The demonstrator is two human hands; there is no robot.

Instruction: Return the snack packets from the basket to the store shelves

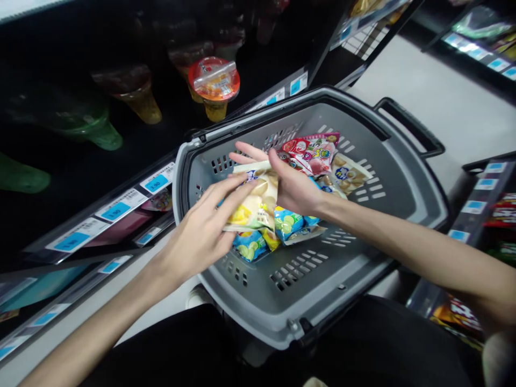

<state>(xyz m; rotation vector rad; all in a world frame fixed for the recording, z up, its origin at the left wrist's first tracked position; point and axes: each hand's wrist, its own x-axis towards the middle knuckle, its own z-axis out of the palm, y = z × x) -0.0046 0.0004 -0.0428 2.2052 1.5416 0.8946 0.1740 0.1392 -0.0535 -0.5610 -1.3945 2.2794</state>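
Note:
A grey plastic shopping basket (306,301) lies in front of me, with several snack packets inside. Both hands reach into it. My left hand (201,231) rests its fingers on a pale yellow snack packet (253,207), pinching its left edge. My right hand (288,183) holds the same packet from the right side, fingers stretched along its top. Under it lie blue and green packets (288,223). A red and pink packet (312,153) and a beige packet (349,174) lie further back in the basket.
Dark shop shelves with blue price tags (116,209) run along the left. Cup-shaped sweets stand there, one with an orange lid (213,80), others green (100,134). More shelves with packets (500,215) stand at the right. Pale floor (443,102) shows beyond the basket's black handle (407,126).

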